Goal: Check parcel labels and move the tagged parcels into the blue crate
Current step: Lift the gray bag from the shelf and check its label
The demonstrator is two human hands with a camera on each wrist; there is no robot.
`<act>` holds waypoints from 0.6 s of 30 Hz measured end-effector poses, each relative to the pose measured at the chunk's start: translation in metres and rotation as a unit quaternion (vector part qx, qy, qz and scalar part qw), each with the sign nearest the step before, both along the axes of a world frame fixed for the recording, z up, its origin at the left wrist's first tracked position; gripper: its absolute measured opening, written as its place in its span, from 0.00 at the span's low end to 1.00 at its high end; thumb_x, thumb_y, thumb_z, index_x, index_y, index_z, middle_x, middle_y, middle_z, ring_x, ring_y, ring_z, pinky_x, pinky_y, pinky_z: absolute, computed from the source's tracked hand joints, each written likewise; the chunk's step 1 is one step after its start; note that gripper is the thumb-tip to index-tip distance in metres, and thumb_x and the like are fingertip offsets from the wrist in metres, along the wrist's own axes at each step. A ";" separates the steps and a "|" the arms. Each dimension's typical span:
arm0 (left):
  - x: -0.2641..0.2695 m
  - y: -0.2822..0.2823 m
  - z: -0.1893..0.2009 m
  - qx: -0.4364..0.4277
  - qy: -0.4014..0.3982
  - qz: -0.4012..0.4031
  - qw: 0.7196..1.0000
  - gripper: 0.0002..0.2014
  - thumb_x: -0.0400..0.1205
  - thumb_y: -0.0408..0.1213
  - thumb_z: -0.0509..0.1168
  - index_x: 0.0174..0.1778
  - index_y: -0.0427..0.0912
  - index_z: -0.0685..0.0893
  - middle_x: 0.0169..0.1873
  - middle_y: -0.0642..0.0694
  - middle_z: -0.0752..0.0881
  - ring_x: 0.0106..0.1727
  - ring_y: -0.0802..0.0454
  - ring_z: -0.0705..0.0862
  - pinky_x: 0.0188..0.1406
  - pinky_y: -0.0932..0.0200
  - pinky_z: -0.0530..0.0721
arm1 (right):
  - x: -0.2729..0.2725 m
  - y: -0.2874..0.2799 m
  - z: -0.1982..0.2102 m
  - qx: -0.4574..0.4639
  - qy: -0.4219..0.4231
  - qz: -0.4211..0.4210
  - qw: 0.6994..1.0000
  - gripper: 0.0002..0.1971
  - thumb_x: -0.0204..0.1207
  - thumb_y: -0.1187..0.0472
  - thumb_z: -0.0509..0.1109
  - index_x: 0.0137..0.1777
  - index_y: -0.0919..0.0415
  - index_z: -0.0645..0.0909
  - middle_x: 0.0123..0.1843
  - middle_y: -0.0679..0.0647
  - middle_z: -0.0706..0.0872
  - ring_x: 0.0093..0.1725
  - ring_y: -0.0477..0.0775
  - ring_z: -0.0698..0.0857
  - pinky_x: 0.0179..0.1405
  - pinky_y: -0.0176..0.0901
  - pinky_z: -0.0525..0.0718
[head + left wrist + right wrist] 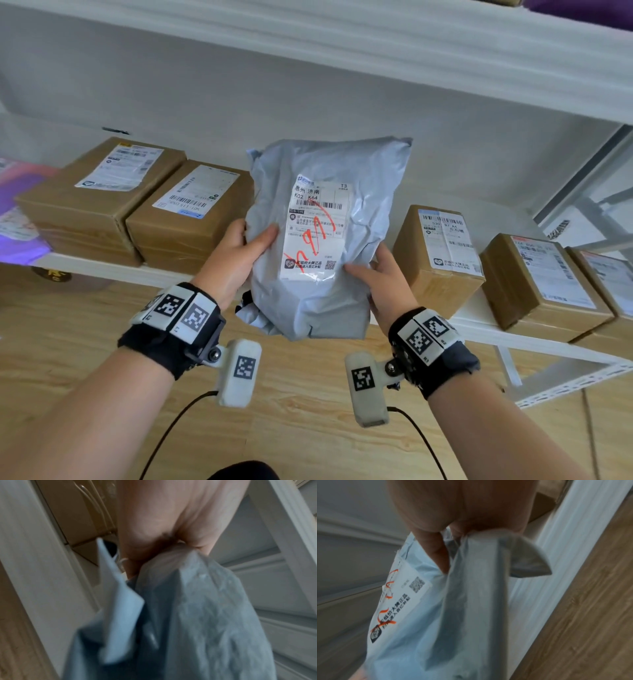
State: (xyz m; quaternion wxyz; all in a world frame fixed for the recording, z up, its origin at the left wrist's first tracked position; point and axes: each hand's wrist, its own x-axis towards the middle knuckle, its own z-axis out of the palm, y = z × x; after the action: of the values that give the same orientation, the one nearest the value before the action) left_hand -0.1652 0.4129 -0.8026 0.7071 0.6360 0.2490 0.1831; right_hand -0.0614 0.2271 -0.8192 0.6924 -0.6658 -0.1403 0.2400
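I hold a grey plastic mailer bag (322,240) upright in front of the shelf, its white shipping label (315,229) facing me with red handwriting across it. My left hand (236,257) grips the bag's left edge, thumb on the front. My right hand (380,277) grips its lower right edge, thumb on the front by the label's corner. In the left wrist view the bag (197,615) hangs from the palm (171,520). In the right wrist view the bag (453,615) with its label (399,601) sits under the thumb (435,550). No blue crate is in view.
Brown cardboard boxes with labels line the white shelf (102,267): two at the left (99,198) (191,212), three at the right (438,250) (541,281) (606,284). An upper shelf board (376,51) runs overhead. Wooden floor (308,428) lies below. A purple item (17,212) sits far left.
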 end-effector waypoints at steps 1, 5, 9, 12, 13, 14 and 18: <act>-0.001 0.000 0.000 0.015 -0.008 0.004 1.000 0.12 0.81 0.48 0.66 0.57 0.48 0.78 0.54 0.50 0.88 0.55 0.54 0.87 0.50 0.57 0.84 | -0.001 -0.001 0.004 0.012 0.000 0.002 1.000 0.20 0.78 0.68 0.69 0.69 0.55 0.76 0.59 0.55 0.89 0.60 0.56 0.87 0.63 0.54 0.83; -0.004 -0.002 0.003 0.071 -0.030 0.012 0.997 0.10 0.81 0.49 0.66 0.54 0.53 0.77 0.53 0.51 0.87 0.55 0.54 0.87 0.58 0.50 0.84 | -0.004 -0.003 0.017 0.027 -0.016 0.008 0.999 0.16 0.81 0.59 0.68 0.67 0.56 0.77 0.60 0.52 0.89 0.61 0.51 0.87 0.64 0.50 0.82; -0.007 -0.006 0.007 0.125 -0.038 0.020 0.991 0.09 0.81 0.50 0.65 0.54 0.54 0.75 0.54 0.52 0.86 0.55 0.56 0.86 0.58 0.51 0.84 | -0.003 -0.003 0.017 -0.019 -0.058 -0.027 0.998 0.13 0.79 0.52 0.70 0.60 0.56 0.81 0.56 0.53 0.90 0.58 0.53 0.87 0.64 0.58 0.83; -0.009 -0.009 0.010 0.154 -0.042 0.028 0.987 0.11 0.82 0.49 0.65 0.57 0.53 0.74 0.53 0.54 0.86 0.54 0.59 0.85 0.56 0.55 0.83 | -0.003 -0.003 0.014 -0.058 -0.077 -0.054 0.994 0.11 0.79 0.53 0.69 0.55 0.59 0.82 0.53 0.58 0.89 0.56 0.57 0.88 0.62 0.62 0.83; -0.010 -0.011 0.011 0.160 -0.045 0.032 0.986 0.12 0.82 0.48 0.66 0.58 0.52 0.74 0.54 0.55 0.85 0.54 0.60 0.85 0.56 0.56 0.83 | -0.003 -0.004 0.014 -0.067 -0.083 -0.059 0.993 0.11 0.80 0.54 0.69 0.55 0.61 0.82 0.53 0.60 0.89 0.55 0.59 0.88 0.62 0.62 0.83; -0.011 -0.012 0.011 0.165 -0.048 0.035 0.985 0.13 0.82 0.48 0.66 0.59 0.53 0.74 0.54 0.55 0.85 0.55 0.60 0.85 0.57 0.57 0.82 | -0.003 -0.004 0.015 -0.073 -0.093 -0.060 0.991 0.12 0.81 0.56 0.68 0.55 0.65 0.82 0.52 0.64 0.89 0.54 0.62 0.87 0.61 0.62 0.83; -0.013 -0.014 0.013 0.182 -0.055 0.039 0.981 0.10 0.82 0.47 0.66 0.56 0.57 0.73 0.55 0.56 0.84 0.56 0.63 0.84 0.59 0.56 0.81 | -0.001 -0.005 0.014 -0.082 -0.107 -0.066 0.989 0.14 0.83 0.59 0.65 0.55 0.73 0.81 0.51 0.69 0.87 0.54 0.68 0.86 0.60 0.61 0.83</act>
State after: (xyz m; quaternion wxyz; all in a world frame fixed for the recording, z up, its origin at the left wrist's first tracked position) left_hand -0.1781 0.3989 -0.7897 0.5843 0.7329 0.1966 0.2879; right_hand -0.0628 0.2219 -0.8050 0.6305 -0.7503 -0.1489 0.1319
